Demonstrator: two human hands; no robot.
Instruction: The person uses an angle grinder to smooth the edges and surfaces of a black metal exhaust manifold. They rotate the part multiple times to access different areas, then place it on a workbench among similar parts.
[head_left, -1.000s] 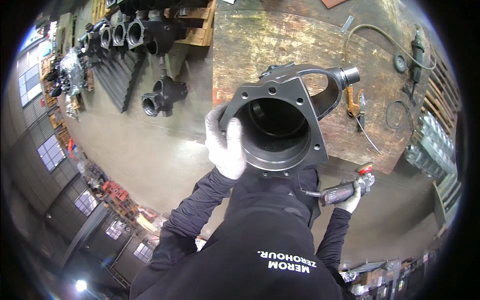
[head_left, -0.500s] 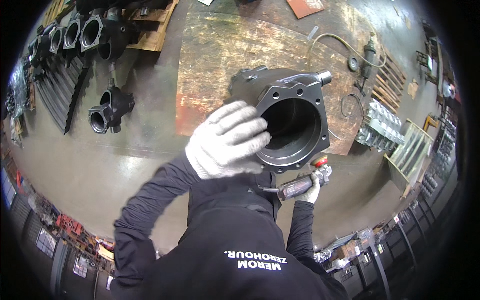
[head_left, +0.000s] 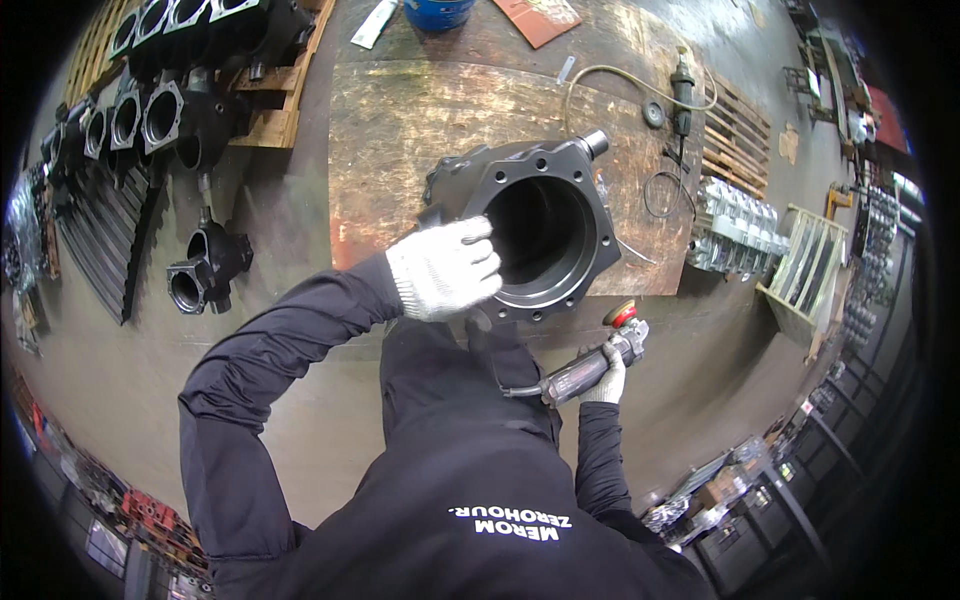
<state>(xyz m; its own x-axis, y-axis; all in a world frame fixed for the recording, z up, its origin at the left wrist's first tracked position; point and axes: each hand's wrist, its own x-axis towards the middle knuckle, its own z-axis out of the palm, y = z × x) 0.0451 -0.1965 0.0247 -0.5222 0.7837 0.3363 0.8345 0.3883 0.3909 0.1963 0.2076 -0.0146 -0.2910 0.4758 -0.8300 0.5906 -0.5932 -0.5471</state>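
Observation:
A large black cast-metal housing (head_left: 470,170) rests on the worn wooden board, its round bore and bolt-holed flange facing me. My left hand (head_left: 445,268), in a white knit glove, is curled over the left edge of that flange; its fingertips reach the rim of the bore, and the thumb is hidden. Lower right, my gloved right hand (head_left: 610,378) is wrapped round the body of an angle grinder (head_left: 580,375). The grinder's red and yellow disc (head_left: 620,313) points up, below the flange and apart from it. Its cord runs left toward my legs.
The wooden board (head_left: 380,120) carries another corded power tool (head_left: 683,95) at right, a reddish plate (head_left: 535,18) and a blue tub (head_left: 438,12) at the far side. More black housings (head_left: 205,270) stand at left beside a pallet (head_left: 270,128). Silvery castings (head_left: 740,230) sit at right.
My left hand has gone from spread fingers beside the bore to curled fingers on the flange edge. The grinder stays in my right hand, slightly lower. The view has shifted, showing the blue tub.

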